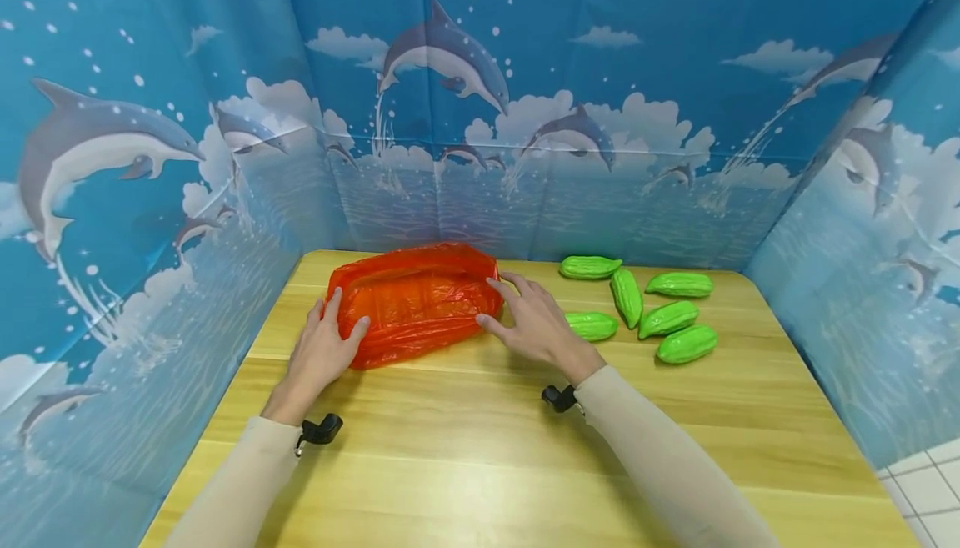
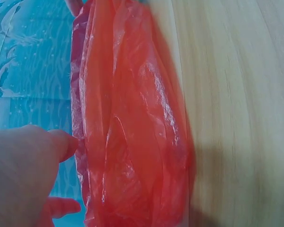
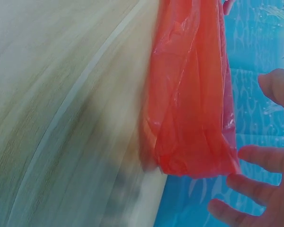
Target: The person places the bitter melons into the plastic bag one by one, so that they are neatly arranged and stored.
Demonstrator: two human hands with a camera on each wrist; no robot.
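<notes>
A thin red plastic bag (image 1: 420, 338) lies at the back of the table with its mouth spread wide, facing up. At the bag's left end is my left hand (image 1: 321, 354), fingers spread and thumb held apart; in the left wrist view its thumb reaches right to the rim of the red film (image 2: 128, 123). My right hand (image 1: 536, 321) is at the opposite end, fingers apart. In the right wrist view, two of its fingertips (image 3: 248, 153) are right at the bag's corner (image 3: 199, 161), and the thumb stands away from it.
Several ridged green bitter melons (image 1: 677, 284) lie on the wooden table (image 1: 450, 465) to the right of the bag, one (image 1: 592, 326) close beside my right hand. A blue dolphin-print curtain (image 1: 637, 189) encloses the table at the back and sides.
</notes>
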